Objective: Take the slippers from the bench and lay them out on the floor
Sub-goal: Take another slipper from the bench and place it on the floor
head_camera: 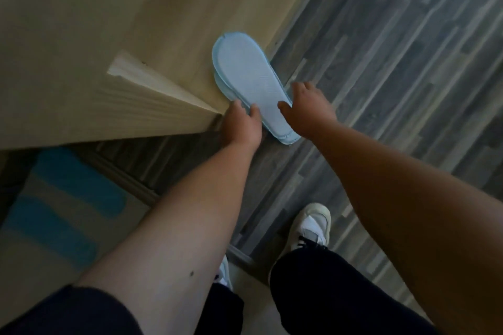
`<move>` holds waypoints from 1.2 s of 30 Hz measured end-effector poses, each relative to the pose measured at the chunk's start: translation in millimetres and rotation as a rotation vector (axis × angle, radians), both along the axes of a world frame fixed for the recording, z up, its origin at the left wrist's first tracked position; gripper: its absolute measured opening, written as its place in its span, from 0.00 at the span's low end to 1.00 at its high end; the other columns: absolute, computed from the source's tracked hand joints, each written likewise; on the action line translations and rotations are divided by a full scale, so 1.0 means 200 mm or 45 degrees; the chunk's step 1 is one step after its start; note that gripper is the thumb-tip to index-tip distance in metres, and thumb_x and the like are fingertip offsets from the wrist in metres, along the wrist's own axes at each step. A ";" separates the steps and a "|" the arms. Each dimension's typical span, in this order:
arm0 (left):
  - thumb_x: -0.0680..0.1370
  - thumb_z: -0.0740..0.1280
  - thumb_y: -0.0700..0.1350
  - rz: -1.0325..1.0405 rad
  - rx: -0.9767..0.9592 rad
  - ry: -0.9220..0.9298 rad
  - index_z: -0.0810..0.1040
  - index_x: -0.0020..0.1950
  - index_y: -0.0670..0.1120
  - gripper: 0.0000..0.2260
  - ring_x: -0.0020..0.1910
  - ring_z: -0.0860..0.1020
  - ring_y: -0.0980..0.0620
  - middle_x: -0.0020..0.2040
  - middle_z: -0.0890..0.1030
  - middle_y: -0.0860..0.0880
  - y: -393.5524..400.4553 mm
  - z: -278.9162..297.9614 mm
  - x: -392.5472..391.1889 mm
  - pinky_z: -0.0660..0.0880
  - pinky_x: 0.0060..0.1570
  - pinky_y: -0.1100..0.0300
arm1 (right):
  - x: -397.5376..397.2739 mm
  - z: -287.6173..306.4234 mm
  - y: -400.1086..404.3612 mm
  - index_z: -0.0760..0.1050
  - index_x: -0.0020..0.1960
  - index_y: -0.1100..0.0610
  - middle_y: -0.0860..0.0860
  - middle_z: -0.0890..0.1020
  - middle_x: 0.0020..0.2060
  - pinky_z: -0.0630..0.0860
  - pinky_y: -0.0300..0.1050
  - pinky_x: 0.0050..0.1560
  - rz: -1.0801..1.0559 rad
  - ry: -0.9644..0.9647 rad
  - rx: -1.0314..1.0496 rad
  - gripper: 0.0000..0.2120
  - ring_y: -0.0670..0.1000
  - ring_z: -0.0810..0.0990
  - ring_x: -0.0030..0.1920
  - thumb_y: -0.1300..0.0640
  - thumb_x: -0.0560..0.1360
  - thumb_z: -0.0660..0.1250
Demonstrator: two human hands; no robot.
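Two pale blue slippers (246, 77) lie stacked sole up on the light wooden bench (174, 22), their near end sticking out over the bench's edge above the floor. My left hand (241, 124) grips the stack's left edge, thumb on top of the sole. My right hand (309, 106) holds the right edge, thumb pressed on the sole and fingers curled around the far side. The lower slipper shows only as a rim under the upper one.
Grey plank flooring (394, 68) fills the right side. A wooden wall panel (68, 84) rises at the left of the bench. My white trainers (310, 226) stand on the floor below, and a blue-striped mat (68, 198) lies at the lower left.
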State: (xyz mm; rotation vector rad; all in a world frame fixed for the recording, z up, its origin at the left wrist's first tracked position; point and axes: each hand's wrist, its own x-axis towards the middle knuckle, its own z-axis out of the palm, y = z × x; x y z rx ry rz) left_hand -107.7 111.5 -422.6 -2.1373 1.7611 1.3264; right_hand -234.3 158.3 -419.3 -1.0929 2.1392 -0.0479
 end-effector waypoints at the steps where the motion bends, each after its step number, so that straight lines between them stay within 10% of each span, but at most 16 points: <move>1: 0.80 0.60 0.53 0.037 0.010 -0.003 0.72 0.61 0.46 0.14 0.56 0.79 0.46 0.58 0.80 0.47 -0.02 -0.05 -0.01 0.75 0.53 0.54 | -0.01 -0.05 -0.03 0.63 0.73 0.59 0.58 0.70 0.69 0.70 0.54 0.63 -0.004 -0.002 0.005 0.28 0.60 0.70 0.67 0.45 0.79 0.60; 17: 0.81 0.61 0.48 0.232 -0.027 0.058 0.74 0.56 0.41 0.11 0.53 0.78 0.43 0.55 0.80 0.41 -0.12 -0.19 -0.05 0.68 0.46 0.59 | -0.08 -0.22 -0.16 0.76 0.56 0.59 0.56 0.78 0.49 0.69 0.45 0.44 -0.286 -0.235 -0.027 0.12 0.55 0.76 0.48 0.54 0.76 0.65; 26: 0.79 0.61 0.47 0.142 0.066 0.102 0.69 0.44 0.50 0.04 0.50 0.80 0.40 0.51 0.82 0.41 0.08 0.50 0.01 0.78 0.52 0.45 | -0.02 0.52 0.18 0.76 0.43 0.58 0.54 0.78 0.38 0.73 0.43 0.38 -0.566 -0.403 -0.007 0.08 0.53 0.77 0.39 0.54 0.73 0.71; 36: 0.80 0.61 0.43 -0.122 0.094 0.174 0.70 0.46 0.47 0.03 0.45 0.73 0.47 0.52 0.80 0.44 0.22 1.59 0.12 0.66 0.44 0.59 | 0.13 1.57 0.43 0.79 0.51 0.58 0.53 0.82 0.42 0.81 0.54 0.50 -0.977 -0.496 -0.092 0.08 0.55 0.82 0.42 0.54 0.77 0.67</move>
